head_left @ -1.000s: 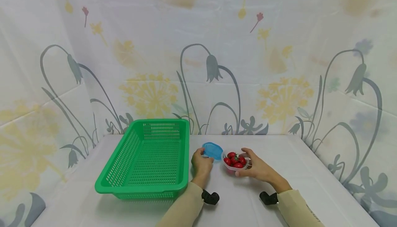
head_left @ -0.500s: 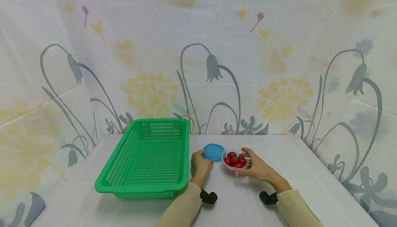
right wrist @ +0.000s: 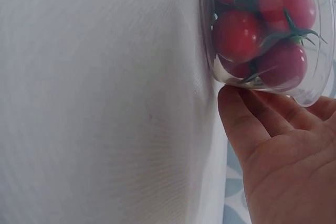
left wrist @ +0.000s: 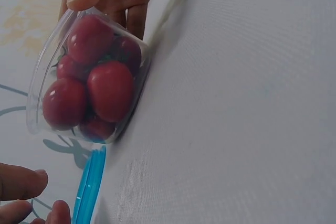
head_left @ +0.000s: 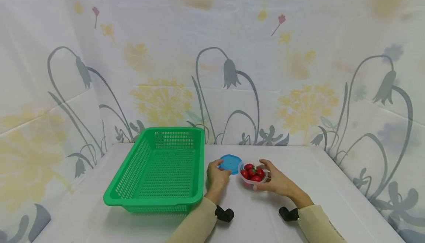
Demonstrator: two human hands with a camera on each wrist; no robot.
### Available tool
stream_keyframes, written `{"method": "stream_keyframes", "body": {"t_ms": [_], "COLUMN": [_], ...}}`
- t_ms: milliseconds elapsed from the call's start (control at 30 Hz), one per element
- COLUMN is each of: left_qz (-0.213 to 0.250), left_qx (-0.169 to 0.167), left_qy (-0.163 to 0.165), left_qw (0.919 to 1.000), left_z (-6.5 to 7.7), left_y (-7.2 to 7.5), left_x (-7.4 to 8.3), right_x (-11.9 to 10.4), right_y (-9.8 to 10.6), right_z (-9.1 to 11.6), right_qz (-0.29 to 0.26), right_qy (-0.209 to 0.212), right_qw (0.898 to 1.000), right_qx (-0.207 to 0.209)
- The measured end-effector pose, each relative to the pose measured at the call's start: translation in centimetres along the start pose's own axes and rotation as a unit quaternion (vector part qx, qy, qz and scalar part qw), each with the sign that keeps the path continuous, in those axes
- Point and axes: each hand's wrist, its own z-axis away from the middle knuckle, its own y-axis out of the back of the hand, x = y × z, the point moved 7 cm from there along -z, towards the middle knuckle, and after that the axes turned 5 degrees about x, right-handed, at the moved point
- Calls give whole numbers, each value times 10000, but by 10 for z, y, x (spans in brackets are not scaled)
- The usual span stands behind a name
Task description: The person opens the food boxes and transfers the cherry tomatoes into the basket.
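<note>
A clear plastic container (head_left: pixel 249 181) of cherry tomatoes (left wrist: pixel 110 90) stands uncovered on the white cloth. My right hand (head_left: pixel 278 181) grips it from the right, thumb at the near rim and fingers around the far side. In the right wrist view, fingertips (right wrist: pixel 231 95) reach under the container's edge. Left of the container lies a blue lid (head_left: pixel 230 164), flat on the table. My left hand (head_left: pixel 217 178) is beside that lid, thumb and fingers spread around its left edge. The left wrist view shows those fingers (left wrist: pixel 21 182) apart from the lid.
A large green plastic basket (head_left: pixel 152 201) with slotted walls stands left of my left hand, close to that forearm. White cloth (head_left: pixel 259 217) covers the table. Behind it hangs a flower-patterned sheet (head_left: pixel 212 117).
The blue lid has gone from tilted to flat on the table, and my left fingers have let go of it. My right hand and the container have stayed in place.
</note>
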Motion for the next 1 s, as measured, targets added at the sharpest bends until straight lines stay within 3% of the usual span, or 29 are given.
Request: {"method": "stream_keyframes", "body": {"t_ms": [633,800,1000], "left_qz": [272,68,-149], "left_qx": [-404,-599,-979], "left_qy": [-1169,-1248,-1121], "left_qw": [9920,9904,9888], "left_z": [19,23,28], "left_y": [-4,-8,-9], "left_x": [41,51,61], "right_x": [-2,-3,-2], "right_y": [-1,-1,-3], "right_z": [0,0,0], "right_qz": [-114,-129,-176], "right_qy": [89,136,28], "right_qw": [9999,9998,9998], "right_qx": [-24,-55,-42]}}
